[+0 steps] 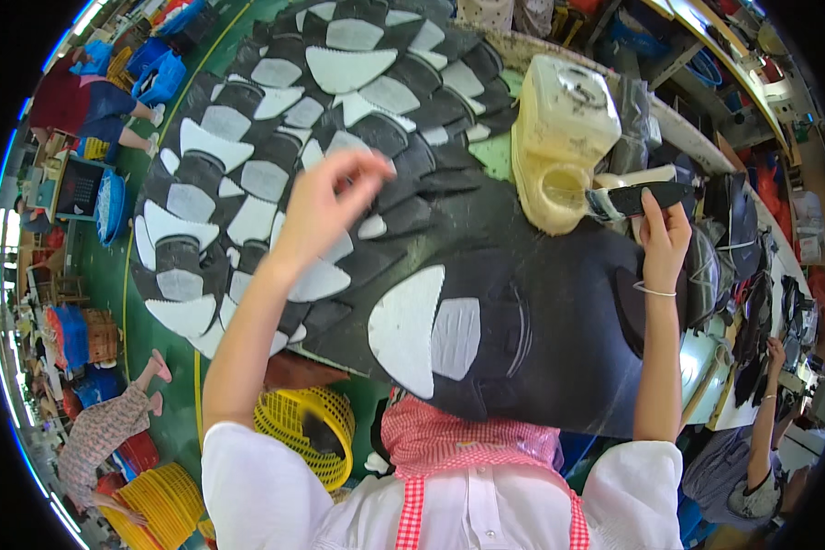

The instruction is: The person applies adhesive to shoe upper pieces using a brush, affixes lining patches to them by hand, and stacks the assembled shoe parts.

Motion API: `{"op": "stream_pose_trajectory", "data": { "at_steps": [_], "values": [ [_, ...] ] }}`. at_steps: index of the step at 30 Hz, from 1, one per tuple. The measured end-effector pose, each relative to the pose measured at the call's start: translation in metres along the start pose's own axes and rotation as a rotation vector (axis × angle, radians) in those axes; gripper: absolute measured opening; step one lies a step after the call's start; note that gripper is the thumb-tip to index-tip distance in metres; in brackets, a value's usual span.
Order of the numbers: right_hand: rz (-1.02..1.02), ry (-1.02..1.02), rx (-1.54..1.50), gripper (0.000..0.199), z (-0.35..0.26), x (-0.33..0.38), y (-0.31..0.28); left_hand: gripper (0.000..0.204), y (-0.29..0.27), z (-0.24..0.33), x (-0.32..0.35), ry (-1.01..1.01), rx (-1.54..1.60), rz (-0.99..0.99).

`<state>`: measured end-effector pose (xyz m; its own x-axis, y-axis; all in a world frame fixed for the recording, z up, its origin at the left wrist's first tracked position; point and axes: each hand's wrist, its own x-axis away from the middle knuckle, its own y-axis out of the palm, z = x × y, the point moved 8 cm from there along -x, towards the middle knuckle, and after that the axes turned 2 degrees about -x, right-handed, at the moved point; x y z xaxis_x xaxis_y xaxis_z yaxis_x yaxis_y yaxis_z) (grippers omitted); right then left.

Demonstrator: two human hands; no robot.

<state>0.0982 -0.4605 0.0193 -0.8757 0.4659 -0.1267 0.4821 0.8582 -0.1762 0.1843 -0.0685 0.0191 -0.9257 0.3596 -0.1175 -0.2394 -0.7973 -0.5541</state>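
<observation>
My left hand (339,188) hovers over overlapping black-and-white cut pieces (353,92), its fingers loosely curled and slightly blurred, with nothing visible between them. In my right hand (665,234) is a flat brush (649,198) with a wide black handle; its light end points into the round mouth of a yellowed plastic glue pot (559,137). A pale stick (637,177) also lies across beside the pot's mouth. Nearer my body, one black piece (500,335) with a white toothed edge panel (411,330) and a light grey patch rests flat on a black mat (568,339).
A yellow plastic basket (339,422) stands below the table's near left edge. Dark bundled parts (733,229) lie along the right side of the table. Another person's arm (765,412) reaches in at the far right. Further people and stacked yellow crates (160,504) are at left.
</observation>
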Motion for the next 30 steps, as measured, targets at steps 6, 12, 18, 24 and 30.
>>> {"op": "stream_pose_trajectory", "data": {
  "at_steps": [6, 12, 18, 24, 30],
  "values": [
    [-0.625, 0.284, -0.204, 0.020, -0.010, 0.107, 0.103, 0.069, 0.049, 0.050, 0.118, -0.049, -0.457, -0.291],
    [-0.430, -0.463, 0.402, 0.014, -0.058, 0.099, 0.122, 0.072, 0.053, 0.050, 0.124, -0.055, -0.432, -0.252],
    [-1.146, -0.688, 0.129, 0.024, -0.059, 0.207, 0.109, 0.067, 0.052, 0.039, 0.121, -0.100, -0.351, -0.339],
    [-0.604, -0.577, 0.193, 0.022, -0.053, 0.144, 0.071, 0.065, 0.047, 0.040, 0.122, -0.114, -0.365, -0.298],
    [-0.998, -0.695, 0.089, 0.036, -0.050, 0.201, 0.059, 0.062, 0.051, 0.047, 0.122, -0.077, -0.376, -0.291]
  ]
}}
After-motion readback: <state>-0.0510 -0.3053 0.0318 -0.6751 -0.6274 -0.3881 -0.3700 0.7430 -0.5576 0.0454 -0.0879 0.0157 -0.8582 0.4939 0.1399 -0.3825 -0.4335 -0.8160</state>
